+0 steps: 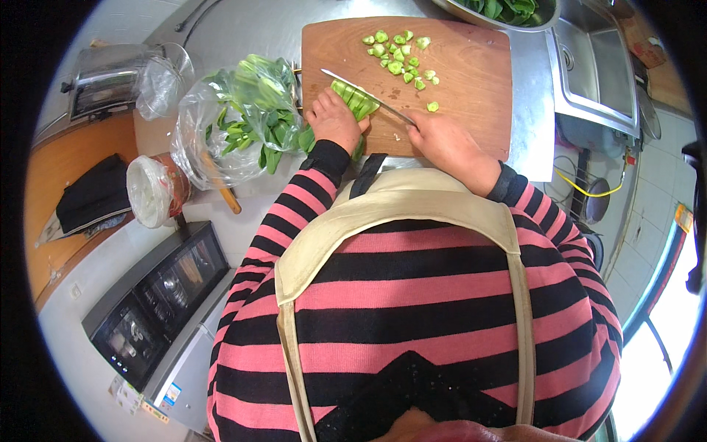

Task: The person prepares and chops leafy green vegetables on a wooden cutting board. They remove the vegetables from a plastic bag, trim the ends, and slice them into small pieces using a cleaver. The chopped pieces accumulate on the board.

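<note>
My left hand [336,122] holds a bunch of leafy greens by its pale green stalks [354,100] on the left part of a wooden cutting board [464,66]. My right hand [442,141] grips the handle of a kitchen knife [386,108], whose blade lies across the stalks and points to the upper left. Several cut stalk ends [395,67] are scattered over the upper middle of the board. Left of the board, more leafy greens [279,130] lie in and around a clear plastic bag [193,138]. The leaves of the held bunch are mostly hidden under my left hand.
A metal bowl [544,22] of greens stands beyond the board's upper right corner. A stainless steel sink [599,61] is at the right. At the left are a plastic-lined tub [148,190], a wooden handle [229,200] at the counter's edge and a metal canister [107,77].
</note>
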